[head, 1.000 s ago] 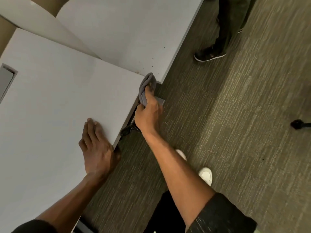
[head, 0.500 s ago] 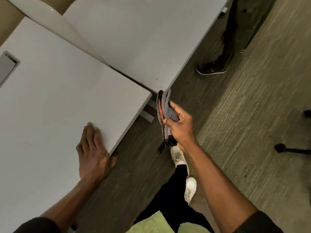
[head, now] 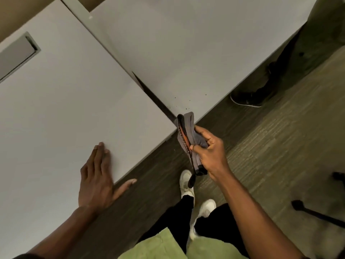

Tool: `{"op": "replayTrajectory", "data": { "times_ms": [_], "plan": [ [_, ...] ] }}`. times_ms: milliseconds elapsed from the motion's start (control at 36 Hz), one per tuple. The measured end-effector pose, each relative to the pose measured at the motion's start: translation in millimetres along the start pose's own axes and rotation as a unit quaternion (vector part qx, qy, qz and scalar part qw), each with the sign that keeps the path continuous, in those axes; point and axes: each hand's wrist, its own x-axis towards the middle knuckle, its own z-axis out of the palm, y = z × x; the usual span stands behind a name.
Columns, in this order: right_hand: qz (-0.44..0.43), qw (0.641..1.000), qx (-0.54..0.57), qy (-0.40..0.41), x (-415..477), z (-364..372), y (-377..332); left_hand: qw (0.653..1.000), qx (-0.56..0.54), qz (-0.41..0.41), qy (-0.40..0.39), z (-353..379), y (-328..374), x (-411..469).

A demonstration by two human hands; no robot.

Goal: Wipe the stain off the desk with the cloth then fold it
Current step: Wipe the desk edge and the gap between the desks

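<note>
My right hand (head: 210, 152) grips a folded grey cloth (head: 188, 131) with a black and orange edge, held on edge in the air just off the near desk's right corner. My left hand (head: 97, 174) lies flat, fingers spread, on the near white desk (head: 65, 113), its thumb hanging over the desk's front edge. A few small dark specks (head: 179, 101) dot the far white desk (head: 196, 53) near its front corner, just above the cloth.
A dark gap separates the two desks. A grey cable hatch (head: 16, 55) is set into the near desk at left. Another person's dark shoe (head: 248, 99) stands on the carpet by the far desk. A black chair base (head: 317, 214) is at the right. My white shoes (head: 186, 184) are below.
My right hand pulled the cloth out from the gap by the desk corner and now holds it up in the air. The view shifted; my left hand stayed flat on the desk.
</note>
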Motion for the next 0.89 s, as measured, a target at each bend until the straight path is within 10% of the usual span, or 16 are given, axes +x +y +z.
{"op": "replayTrajectory", "data": {
  "times_ms": [611, 889],
  "plan": [
    [-0.037, 0.971, -0.114, -0.208, 48.8, -39.5, -17.0, 0.873, -0.176, -0.42, 0.174, -20.0, 149.7, 101.8],
    [-0.08, 0.936, -0.214, -0.268, 73.5, -13.0, -36.0, 0.879, -0.111, -0.426, 0.185, -7.6, 152.2, 105.5]
  ]
}}
